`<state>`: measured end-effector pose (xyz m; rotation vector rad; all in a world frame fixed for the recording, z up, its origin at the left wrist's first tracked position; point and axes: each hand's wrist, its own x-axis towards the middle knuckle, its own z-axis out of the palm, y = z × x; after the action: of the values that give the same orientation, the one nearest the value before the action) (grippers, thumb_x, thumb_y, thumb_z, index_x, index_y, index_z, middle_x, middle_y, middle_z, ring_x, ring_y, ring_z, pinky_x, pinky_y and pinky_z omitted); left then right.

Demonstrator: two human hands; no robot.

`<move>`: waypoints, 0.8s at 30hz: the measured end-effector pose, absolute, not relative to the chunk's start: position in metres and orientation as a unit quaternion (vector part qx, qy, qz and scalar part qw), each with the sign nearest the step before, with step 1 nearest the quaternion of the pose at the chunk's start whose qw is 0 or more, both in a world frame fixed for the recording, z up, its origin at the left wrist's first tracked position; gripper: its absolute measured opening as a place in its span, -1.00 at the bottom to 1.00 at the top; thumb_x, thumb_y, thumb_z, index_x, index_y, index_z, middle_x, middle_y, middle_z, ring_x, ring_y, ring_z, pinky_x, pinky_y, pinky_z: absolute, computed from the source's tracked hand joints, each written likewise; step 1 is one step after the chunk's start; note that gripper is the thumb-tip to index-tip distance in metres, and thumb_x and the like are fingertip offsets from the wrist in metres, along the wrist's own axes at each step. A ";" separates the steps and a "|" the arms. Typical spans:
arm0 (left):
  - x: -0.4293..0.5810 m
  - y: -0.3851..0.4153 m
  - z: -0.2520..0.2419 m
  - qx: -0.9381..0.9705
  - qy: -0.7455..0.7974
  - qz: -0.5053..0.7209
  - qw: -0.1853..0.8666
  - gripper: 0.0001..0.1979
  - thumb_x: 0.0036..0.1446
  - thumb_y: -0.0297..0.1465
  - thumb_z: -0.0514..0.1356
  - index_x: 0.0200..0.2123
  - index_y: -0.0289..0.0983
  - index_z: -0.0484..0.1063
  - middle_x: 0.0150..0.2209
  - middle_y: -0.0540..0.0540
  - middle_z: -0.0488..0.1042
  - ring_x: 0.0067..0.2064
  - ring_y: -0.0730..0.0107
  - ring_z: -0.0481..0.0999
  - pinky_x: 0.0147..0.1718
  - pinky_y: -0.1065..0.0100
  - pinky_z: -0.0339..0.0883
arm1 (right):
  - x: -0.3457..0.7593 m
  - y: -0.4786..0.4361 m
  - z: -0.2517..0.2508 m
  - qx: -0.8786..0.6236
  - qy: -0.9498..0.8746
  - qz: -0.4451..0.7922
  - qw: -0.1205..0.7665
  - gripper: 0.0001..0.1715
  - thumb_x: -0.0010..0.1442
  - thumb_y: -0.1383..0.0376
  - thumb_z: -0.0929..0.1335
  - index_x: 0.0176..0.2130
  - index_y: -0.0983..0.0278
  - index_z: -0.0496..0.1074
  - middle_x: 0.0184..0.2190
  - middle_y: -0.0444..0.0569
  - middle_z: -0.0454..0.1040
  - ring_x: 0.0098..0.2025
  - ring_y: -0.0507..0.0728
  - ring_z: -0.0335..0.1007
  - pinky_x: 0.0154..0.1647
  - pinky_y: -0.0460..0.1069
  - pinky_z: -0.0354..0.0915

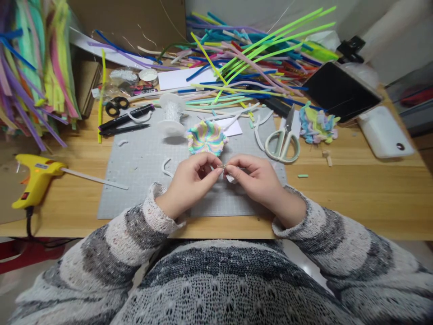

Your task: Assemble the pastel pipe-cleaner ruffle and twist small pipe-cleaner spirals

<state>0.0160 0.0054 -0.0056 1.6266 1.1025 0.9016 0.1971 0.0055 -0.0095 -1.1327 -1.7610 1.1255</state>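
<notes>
My left hand [191, 180] and my right hand [257, 178] meet over the grey cutting mat [135, 180], fingertips pinched together on a tiny metal ring [220, 167]. A small white bit shows under my right fingers. Just beyond the hands lies a ruffled pastel pipe-cleaner flower [207, 137]. A clear spool of thread [172, 113] stands behind it.
Pale green scissors [282, 140] lie right of the flower. A yellow glue gun [35, 178] rests at the left. Black markers [126, 119], a heap of coloured pipe cleaners [257, 54], a black tablet [340, 90], a white case [384, 131] and pastel scraps [318, 124] crowd the back.
</notes>
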 end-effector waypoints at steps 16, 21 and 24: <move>0.012 0.005 -0.002 0.720 0.428 0.364 0.407 -0.91 0.17 -0.43 0.20 -0.26 -0.33 0.47 -0.38 -0.06 0.51 -0.37 0.48 0.44 -0.39 0.42 0.28 | 0.196 0.009 -0.013 -0.373 -0.598 0.586 0.398 -0.83 0.19 0.21 0.38 -0.32 0.27 0.35 -0.42 -0.16 0.35 -0.38 -0.02 0.26 -0.31 -0.07 0.24; 0.012 0.006 0.000 0.694 0.409 0.391 0.445 -0.92 0.13 -0.43 0.24 -0.39 -0.32 0.48 -0.42 -0.03 0.49 -0.38 0.49 0.41 -0.37 0.42 0.26 | 0.197 0.009 -0.015 -0.378 -0.604 0.567 0.413 -0.81 0.20 0.21 0.38 -0.33 0.25 0.32 -0.40 -0.16 0.32 -0.35 0.00 0.25 -0.29 -0.06 0.22; 0.013 0.007 0.000 0.587 0.409 0.395 0.577 -0.88 0.07 -0.37 0.30 -0.43 -0.31 0.47 -0.52 0.03 0.42 -0.47 0.53 0.36 -0.47 0.45 0.23 | 0.197 0.009 -0.014 -0.372 -0.626 0.551 0.408 -0.84 0.22 0.22 0.37 -0.33 0.25 0.34 -0.40 -0.15 0.34 -0.33 0.00 0.26 -0.27 -0.05 0.22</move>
<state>0.0132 0.0068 -0.0002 1.3737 0.9568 0.9239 0.1970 0.0094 -0.0144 -0.9376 -1.5774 1.3888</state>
